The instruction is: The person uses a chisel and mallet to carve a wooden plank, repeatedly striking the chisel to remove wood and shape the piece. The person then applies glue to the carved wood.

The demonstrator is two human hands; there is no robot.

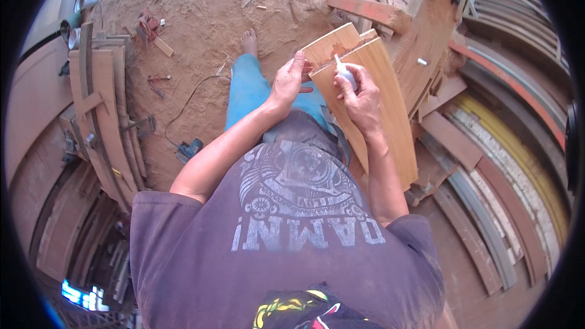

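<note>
My right hand (362, 100) is wrapped round a small white squeeze bottle (347, 75) with a thin pointed nozzle. Its tip is at a rough, darker notch near the far end of a wooden board (378, 94). This light brown board lies slanted across my lap, its long part running back under my right forearm. At the board's left corner, my left hand (289, 83) grips the edge, thumb on top and some fingers below, partly hidden. A paler stepped piece (332, 42) adjoins the notch at the far end.
A thick timber (420, 42) at the right bears a small white cap (421, 61). Long planks (487, 195) lie stacked farther right, and more boards (100, 109) lean at the left. A blue power tool (189, 150) with a cord and a red tool (147, 27) rest on the dusty ground.
</note>
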